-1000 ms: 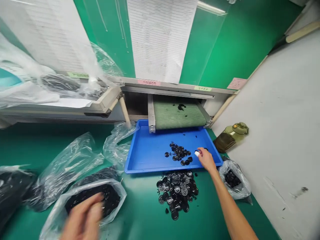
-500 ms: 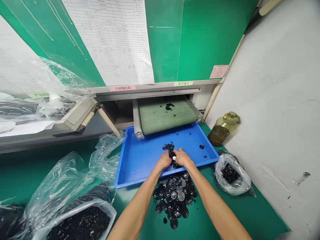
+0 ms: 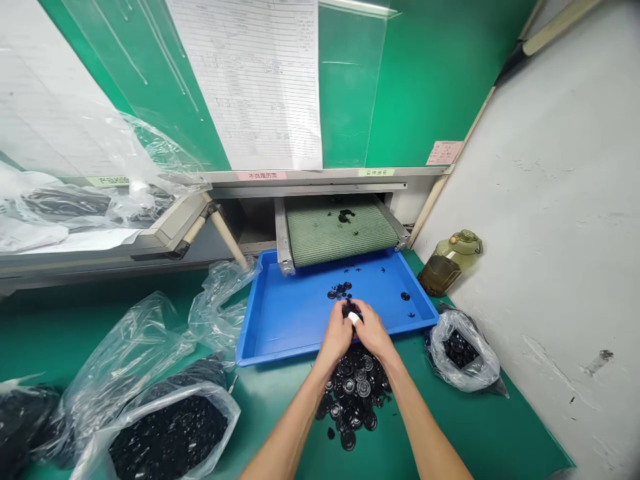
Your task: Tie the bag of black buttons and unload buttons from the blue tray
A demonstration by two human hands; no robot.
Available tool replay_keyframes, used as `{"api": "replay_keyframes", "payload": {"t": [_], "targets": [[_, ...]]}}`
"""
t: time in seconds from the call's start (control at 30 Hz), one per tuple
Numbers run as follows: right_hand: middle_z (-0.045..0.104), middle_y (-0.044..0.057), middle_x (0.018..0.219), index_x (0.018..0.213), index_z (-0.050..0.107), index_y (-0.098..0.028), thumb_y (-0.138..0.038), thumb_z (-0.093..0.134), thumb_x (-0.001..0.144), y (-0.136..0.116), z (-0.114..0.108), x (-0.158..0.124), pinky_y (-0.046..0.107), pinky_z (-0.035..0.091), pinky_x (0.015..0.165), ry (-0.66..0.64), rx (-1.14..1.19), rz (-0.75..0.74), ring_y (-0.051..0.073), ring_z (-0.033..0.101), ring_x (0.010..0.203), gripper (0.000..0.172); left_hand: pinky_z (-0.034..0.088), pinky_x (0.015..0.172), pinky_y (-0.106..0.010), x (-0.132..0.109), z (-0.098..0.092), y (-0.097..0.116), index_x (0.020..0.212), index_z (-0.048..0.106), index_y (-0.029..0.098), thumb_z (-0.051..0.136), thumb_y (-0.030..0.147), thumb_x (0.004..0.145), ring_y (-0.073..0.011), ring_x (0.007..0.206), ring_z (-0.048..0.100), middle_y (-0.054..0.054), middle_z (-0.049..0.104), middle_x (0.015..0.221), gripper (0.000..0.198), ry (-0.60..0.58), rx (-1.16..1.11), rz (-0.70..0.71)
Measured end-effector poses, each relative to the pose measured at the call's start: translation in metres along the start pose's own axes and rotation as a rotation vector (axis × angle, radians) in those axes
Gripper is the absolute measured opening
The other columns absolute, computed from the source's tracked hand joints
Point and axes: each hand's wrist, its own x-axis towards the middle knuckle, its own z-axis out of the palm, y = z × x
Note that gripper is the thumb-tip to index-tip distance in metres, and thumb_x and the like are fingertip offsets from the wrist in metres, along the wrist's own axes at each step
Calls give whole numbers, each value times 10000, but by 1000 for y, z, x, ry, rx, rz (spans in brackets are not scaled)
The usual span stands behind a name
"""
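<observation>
My left hand (image 3: 339, 330) and my right hand (image 3: 371, 328) are cupped together over the near rim of the blue tray (image 3: 295, 310). Between them they hold a clump of small black parts (image 3: 351, 308), partly hidden by the fingers. Something white, perhaps a finger cover, shows at my right thumb. A few black discs (image 3: 340, 291) lie in the tray just beyond my hands, with one more disc (image 3: 405, 297) at its right. Below my wrists a heap of round black discs (image 3: 353, 393) is spread on the green table.
A green conveyor belt (image 3: 340, 237) carrying a few black bits ends over the tray. To the right stand a greenish jug (image 3: 450, 261) and an open plastic bag (image 3: 463, 353) of black parts. A larger bag of black pieces (image 3: 170, 437) lies at front left, beside crumpled clear plastic (image 3: 145, 337).
Both hands have drawn together and come back toward me, from the tray floor to its near rim, with black parts gathered between them. The view has shifted slightly.
</observation>
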Motion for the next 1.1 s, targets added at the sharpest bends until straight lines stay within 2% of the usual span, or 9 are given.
{"api": "replay_keyframes", "payload": {"t": [0.13,0.27,0.4,0.57,0.67,0.77,0.83,0.93,1.1], "targets": [[617,81,1358,1360,558,-238,-170,398,891,10,6,-61,439,452,1114,65,48,-86,228,577,1264,500,453,1085,-435,-63,3,-12,1345,542,213,441,130,844,-247,1242,580,-131,622,1342,518,2,-35,73],[581,97,1418,1406,539,-212,-104,385,865,22,19,-100,430,462,1114,-55,-99,-34,244,542,1326,572,412,1141,-475,-103,0,-33,1372,534,184,427,130,828,-264,1304,555,-159,592,1410,558,-69,-26,-6],[590,120,1372,1437,528,-209,-12,373,825,13,15,-111,401,537,994,-169,-311,-35,271,608,1232,661,344,1201,-473,-115,-15,-38,1428,514,163,413,126,829,-263,1402,478,-152,533,1494,608,-261,95,-31],[562,101,1391,1275,634,-226,30,439,739,2,-20,-104,391,533,960,-273,-409,-100,290,613,1201,625,437,1126,-411,-113,-39,-21,1324,641,274,414,124,838,-254,1304,564,-87,548,1472,557,-370,231,107],[605,84,1303,1175,662,-217,1,433,806,13,-51,-74,352,507,974,-160,-382,-112,239,638,1120,486,492,1037,-385,-83,-51,-3,1270,669,293,345,196,931,-241,1145,643,-86,611,1346,479,-315,359,182],[620,130,1257,1214,651,-173,-38,392,901,33,-80,-21,353,493,958,-9,-539,1,239,650,1061,428,498,1001,-404,-23,-54,15,1381,576,268,315,331,1000,-249,1081,644,-101,598,1328,466,-199,518,212],[592,185,1309,1311,609,-139,-54,369,936,45,-92,17,371,498,933,-57,-725,143,273,654,1083,453,493,1003,-414,24,-49,21,1468,487,248,348,384,1008,-255,1089,639,-120,523,1435,499,-161,653,131],[552,265,1364,1397,551,-74,-51,325,948,59,-97,58,416,506,924,-150,-856,285,339,650,1135,503,486,1010,-456,83,-31,23,1503,457,224,397,395,1002,-330,1294,524,-159,437,1518,533,-155,809,30],[556,311,1363,1401,536,-34,-45,337,925,74,-92,72,417,510,925,-238,-822,330,334,648,1161,516,402,1111,-489,128,-2,11,1487,494,298,467,361,976,-336,1424,357,-77,369,1605,515,-271,892,104]]}}
